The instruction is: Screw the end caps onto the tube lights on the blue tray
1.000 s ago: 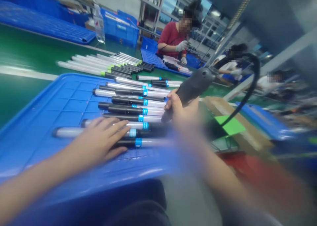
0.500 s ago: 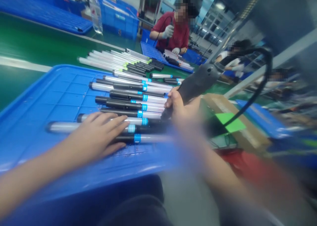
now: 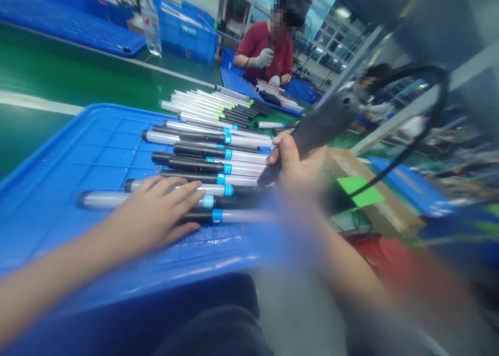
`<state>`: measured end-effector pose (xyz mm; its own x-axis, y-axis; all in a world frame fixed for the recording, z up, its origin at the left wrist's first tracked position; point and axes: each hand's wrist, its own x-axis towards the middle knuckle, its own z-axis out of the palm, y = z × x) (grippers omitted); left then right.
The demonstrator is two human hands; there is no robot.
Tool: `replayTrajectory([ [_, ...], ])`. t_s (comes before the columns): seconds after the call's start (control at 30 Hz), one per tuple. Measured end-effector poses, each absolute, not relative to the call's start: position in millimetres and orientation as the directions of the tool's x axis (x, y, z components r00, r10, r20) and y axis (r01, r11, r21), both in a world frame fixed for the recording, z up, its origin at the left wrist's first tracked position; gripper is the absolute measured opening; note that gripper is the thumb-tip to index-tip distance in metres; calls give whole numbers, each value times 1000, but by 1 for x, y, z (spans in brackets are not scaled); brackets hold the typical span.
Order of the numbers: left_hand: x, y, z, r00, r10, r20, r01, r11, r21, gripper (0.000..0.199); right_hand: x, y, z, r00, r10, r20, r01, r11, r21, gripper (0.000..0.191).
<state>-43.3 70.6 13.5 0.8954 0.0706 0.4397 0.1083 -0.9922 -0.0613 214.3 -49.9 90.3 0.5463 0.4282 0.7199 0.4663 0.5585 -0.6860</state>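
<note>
My left hand (image 3: 166, 205) lies with fingers stretched out across the nearest clear-and-black tubes (image 3: 217, 216), pressing on them from above, thumb on the near side. These tubes have blue label bands and lie side by side on an upturned-looking blue plastic lid or tray (image 3: 74, 163). My right hand (image 3: 294, 163) is wrapped round a black corded electric screwdriver (image 3: 325, 122), held at a slant over the tubes' right ends. Its tip points down near the tubes, but blur and my hand hide whether it touches one. More banded tubes (image 3: 218, 166) lie just beyond my left hand.
Behind the tray, tubes with lime bands (image 3: 210, 104) lie on the green surface (image 3: 97, 67). A clear bottle (image 3: 151, 26) and blue bin (image 3: 187, 31) stand farther back. A gloved co-worker (image 3: 265, 44) sits opposite. At right is a cardboard box (image 3: 374, 195); the black cord (image 3: 409, 148) loops above it.
The lime-banded tubes behind the tray have shifted to the right. My right hand and the screwdriver have moved slightly right and up. My left hand has stayed on the same tubes.
</note>
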Motion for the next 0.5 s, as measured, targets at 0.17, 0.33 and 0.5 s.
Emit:
replayTrajectory([
  [0.17,-42,70,13,895,80,438,114,-992,-52,53,224,-63,95,454,576,680,481,484,-731,33],
  [0.33,-42,70,10,898,95,430,123,-992,-38,51,220,-72,87,429,725,538,450,345,-824,29],
  [0.5,-43,69,11,900,71,430,115,-990,-77,54,217,-64,88,525,556,644,358,541,-761,32],
])
